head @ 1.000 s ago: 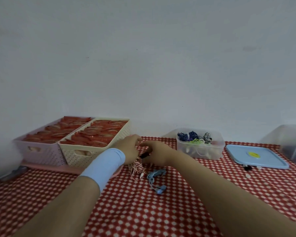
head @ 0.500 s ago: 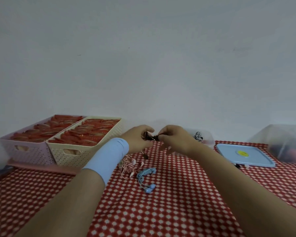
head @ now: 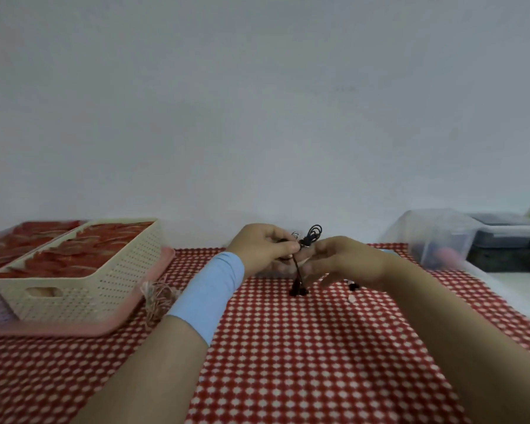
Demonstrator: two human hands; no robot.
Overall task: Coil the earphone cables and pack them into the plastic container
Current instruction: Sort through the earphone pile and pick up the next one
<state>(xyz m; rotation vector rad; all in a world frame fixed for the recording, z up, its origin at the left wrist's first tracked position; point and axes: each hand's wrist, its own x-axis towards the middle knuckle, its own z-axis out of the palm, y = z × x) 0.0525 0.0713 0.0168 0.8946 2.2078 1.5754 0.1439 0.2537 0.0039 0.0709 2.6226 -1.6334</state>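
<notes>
Most of the view is a worktop [head: 318, 347] under a red-and-white checked cloth, set against a plain pale wall. On the left there's a cream perforated basket [head: 104, 280] full of flat red packets, sitting on a pink tray [head: 74, 330]. A second basket [head: 19, 237] with the same red stuff sits just behind it. Far right is a clear plastic tub [head: 435, 237], contents too blurry to make out, with a dark box [head: 508, 243] right beside it.

Both hands are up over the middle of the cloth, nearly touching each other. The left hand [head: 262, 247], with a light blue wristband [head: 208, 290], pinches the black earphone cable [head: 312, 236] between thumb and fingers. The right hand [head: 346, 261] has its fingertips closed on the same spot. A few small loops of the cable stick up above the hands. One strand hangs straight down, and the earbuds [head: 299, 290] at its end look like they just reach the cloth.

A tangled pink earphone set [head: 158, 296] lies by the tray corner, partly behind the left forearm. There's also a small black bit [head: 354, 286] and a tiny white bit [head: 351, 298] on the cloth under the right hand.
</notes>
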